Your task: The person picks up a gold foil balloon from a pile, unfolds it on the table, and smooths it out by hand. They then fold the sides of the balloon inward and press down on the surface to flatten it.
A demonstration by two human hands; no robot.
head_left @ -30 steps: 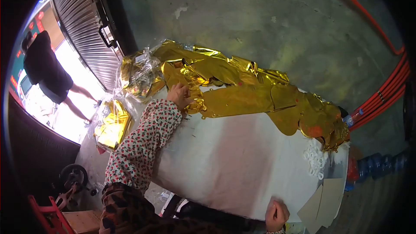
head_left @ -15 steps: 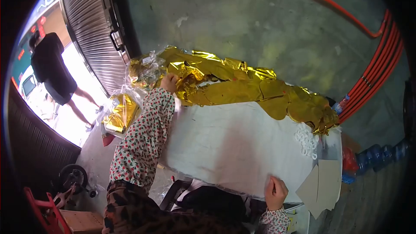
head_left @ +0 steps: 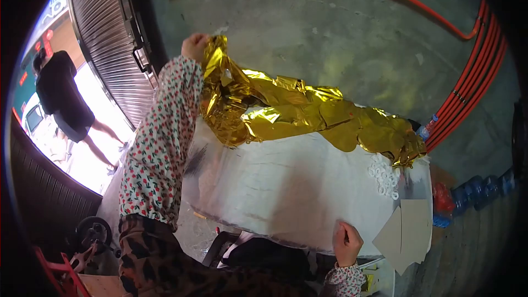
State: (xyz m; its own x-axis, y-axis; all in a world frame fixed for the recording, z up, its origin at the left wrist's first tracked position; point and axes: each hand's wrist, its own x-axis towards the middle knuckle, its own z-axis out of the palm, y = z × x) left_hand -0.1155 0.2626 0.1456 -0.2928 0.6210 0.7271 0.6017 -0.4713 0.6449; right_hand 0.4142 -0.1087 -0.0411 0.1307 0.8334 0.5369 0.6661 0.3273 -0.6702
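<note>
From the head camera, the left hand [head_left: 196,47] is raised, its fingers pinched shut on a corner of the gold foil sheet [head_left: 286,113], which trails below them onto the white table [head_left: 291,187]. The foil looks featherlight, limp, crinkly, tear-prone; an edge grip suits it. The right hand [head_left: 347,243] grips the table's near edge beside grey cards [head_left: 410,231]; concrete wall [head_left: 341,27] beyond.
</note>
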